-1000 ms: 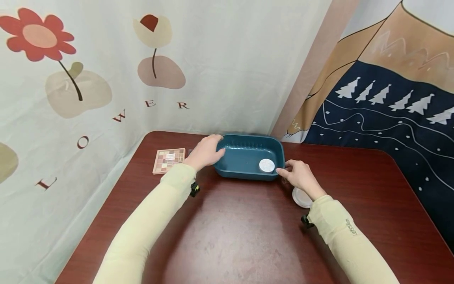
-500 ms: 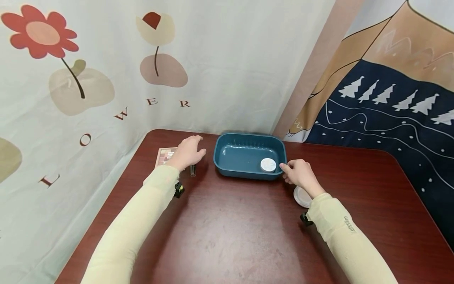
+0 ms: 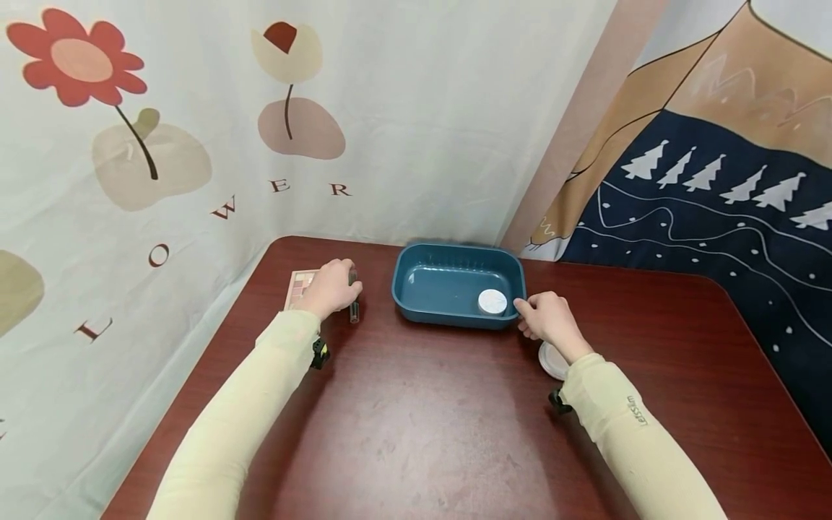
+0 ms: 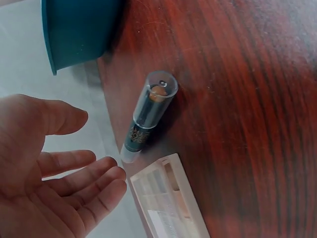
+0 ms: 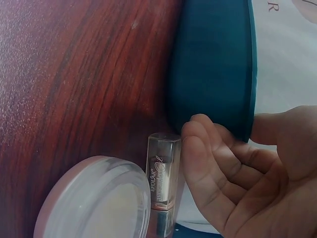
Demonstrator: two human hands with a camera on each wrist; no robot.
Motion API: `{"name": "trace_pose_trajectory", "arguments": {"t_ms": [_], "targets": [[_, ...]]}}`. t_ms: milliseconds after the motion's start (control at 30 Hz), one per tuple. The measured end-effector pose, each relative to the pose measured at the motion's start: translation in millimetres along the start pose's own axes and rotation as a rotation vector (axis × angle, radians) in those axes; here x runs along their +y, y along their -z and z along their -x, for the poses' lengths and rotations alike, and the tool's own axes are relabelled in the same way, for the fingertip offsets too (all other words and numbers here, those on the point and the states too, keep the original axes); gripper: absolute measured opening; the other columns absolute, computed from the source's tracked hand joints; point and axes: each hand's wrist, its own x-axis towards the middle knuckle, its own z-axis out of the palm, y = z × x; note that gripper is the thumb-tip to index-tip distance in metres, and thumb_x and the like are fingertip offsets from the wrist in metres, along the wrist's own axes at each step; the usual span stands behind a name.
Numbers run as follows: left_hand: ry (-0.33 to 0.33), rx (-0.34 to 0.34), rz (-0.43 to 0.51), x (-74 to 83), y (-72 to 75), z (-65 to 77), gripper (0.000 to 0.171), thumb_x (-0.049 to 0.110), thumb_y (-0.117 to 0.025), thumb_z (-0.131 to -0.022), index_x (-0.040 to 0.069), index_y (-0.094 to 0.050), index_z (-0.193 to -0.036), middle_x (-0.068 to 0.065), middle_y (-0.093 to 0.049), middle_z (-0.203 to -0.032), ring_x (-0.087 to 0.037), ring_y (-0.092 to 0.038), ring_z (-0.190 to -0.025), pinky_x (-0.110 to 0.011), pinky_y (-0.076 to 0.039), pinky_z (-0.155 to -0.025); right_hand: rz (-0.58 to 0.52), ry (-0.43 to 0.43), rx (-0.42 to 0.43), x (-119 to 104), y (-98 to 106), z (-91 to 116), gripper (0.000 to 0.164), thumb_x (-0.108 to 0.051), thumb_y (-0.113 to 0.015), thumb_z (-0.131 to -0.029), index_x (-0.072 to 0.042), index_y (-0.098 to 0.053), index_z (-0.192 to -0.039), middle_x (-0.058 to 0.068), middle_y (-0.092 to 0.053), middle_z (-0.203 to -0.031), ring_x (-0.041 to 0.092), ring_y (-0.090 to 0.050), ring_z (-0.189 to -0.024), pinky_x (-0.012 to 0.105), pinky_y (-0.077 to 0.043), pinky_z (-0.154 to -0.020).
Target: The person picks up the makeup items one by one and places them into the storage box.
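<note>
Your left hand [image 3: 327, 289] hangs over the double-ended makeup stick [image 4: 143, 116], to the left of the blue plastic bin [image 3: 432, 315]; its thumb and fingers stand apart, and nothing shows between them. The stick lies on the table [image 3: 403, 419], well apart from the bin's left wall, its clear-capped end towards you. Just beside it, on the side away from the bin, lies the eyeshadow palette [image 4: 166, 198].

Your right hand [image 3: 551, 318] pinches the bin's near right corner, thumb over the rim and fingers against the outside wall. Keep that pinch light but steady, so the bin neither tips nor slides. The lip oil tube [image 5: 163, 173] is close by your right fingertips, outside that corner; whether they touch it, I cannot tell. The clear-lidded round jar [image 5: 99, 198] is just beside the tube, so move those fingers little. Inside the bin, the white round compact [image 3: 492, 302] sits by the same corner.

To grip the stick well, I'd bring the thumb down on its bin side and the fingertips on its palette side, closing on the dark barrel: the clear cap may be slippery or come loose. Watch that your fingertips don't drag the palette.
</note>
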Motion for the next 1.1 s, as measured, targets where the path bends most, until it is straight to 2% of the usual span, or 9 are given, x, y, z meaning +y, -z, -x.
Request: {"name": "trace_pose_trajectory", "arguments": {"t_ms": [233, 400, 567, 700, 867, 1000, 1100], "targets": [[0.034, -0.02, -0.017, -3.5, -6.9, 0.6, 0.053, 0.019, -0.052, -0.105, -0.01, -0.043, -0.149, -0.034, -0.044, -0.149, -0.048, -0.048, -0.135, -0.057, -0.043, -0.108, 0.006, -0.005, -0.003, 1.4, -1.8, -2.6, 0.04, -0.027, -0.051, -0.109, 0.005, -0.074, -0.099, 0.011, -0.073, -0.078, 0.016, -0.067, -0.065, 0.029, -0.058, -0.063], [0.044, -0.016, -0.024, -5.2, -11.7, -0.3, 0.057, 0.018, -0.052, -0.105, -0.013, -0.039, -0.15, -0.036, -0.043, -0.149, -0.049, -0.049, -0.133, -0.057, -0.046, -0.105, 0.002, -0.01, 0.008, 3.3, -2.8, -5.0, 0.042, -0.026, -0.05, -0.109, 0.006, -0.075, -0.096, 0.011, -0.073, -0.075, 0.014, -0.065, -0.059, 0.028, -0.058, -0.06], [0.053, -0.006, -0.026, -5.7, -14.6, -1.3, 0.055, 0.017, -0.052, -0.104, -0.014, -0.042, -0.148, -0.036, -0.047, -0.144, -0.047, -0.056, -0.122, -0.054, -0.05, -0.098, 0.026, -0.018, 0.018, 2.5, -3.4, -6.7, 0.042, -0.025, -0.05, -0.108, 0.006, -0.075, -0.095, 0.01, -0.072, -0.074, 0.014, -0.065, -0.057, 0.028, -0.058, -0.059], [0.06, 0.001, -0.004, -4.5, -15.8, -2.2, 0.045, 0.017, -0.053, -0.103, -0.012, -0.051, -0.138, -0.032, -0.055, -0.129, -0.038, -0.06, -0.099, -0.047, -0.053, -0.081, 0.06, -0.028, 0.035, -0.6, -2.8, -6.5, 0.042, -0.023, -0.048, -0.107, 0.006, -0.076, -0.094, 0.009, -0.072, -0.07, 0.013, -0.065, -0.055, 0.028, -0.057, -0.058], [0.062, 0.011, 0.0, -4.0, -16.6, -3.2, 0.022, 0.015, -0.054, -0.102, -0.006, -0.059, -0.108, -0.022, -0.056, -0.098, -0.028, -0.054, -0.072, -0.037, -0.046, -0.062, 0.123, -0.044, 0.06, -6.7, -1.7, -4.4, 0.043, -0.02, -0.046, -0.104, 0.002, -0.075, -0.081, 0.007, -0.07, -0.065, 0.014, -0.065, -0.053, 0.03, -0.055, -0.061], [0.061, 0.018, -0.02, -4.0, -19.1, -4.1, 0.017, 0.014, -0.055, -0.101, -0.001, -0.06, -0.096, -0.016, -0.056, -0.084, -0.024, -0.052, -0.063, -0.033, -0.043, -0.056, 0.184, -0.071, 0.078, -11.2, -1.6, -3.0, 0.043, -0.019, -0.046, -0.102, -0.004, -0.071, -0.07, 0.006, -0.068, -0.06, 0.016, -0.064, -0.053, 0.035, -0.053, -0.067], [0.068, 0.025, -0.018, -3.4, -21.0, -4.3, 0.015, 0.014, -0.056, -0.1, 0.0, -0.061, -0.098, -0.015, -0.057, -0.08, -0.024, -0.054, -0.061, -0.032, -0.044, -0.055, 0.22, -0.087, 0.091, -13.6, -2.1, -3.4, 0.044, -0.019, -0.047, -0.101, -0.006, -0.069, -0.065, 0.005, -0.066, -0.057, 0.016, -0.064, -0.052, 0.038, -0.052, -0.068]]}}
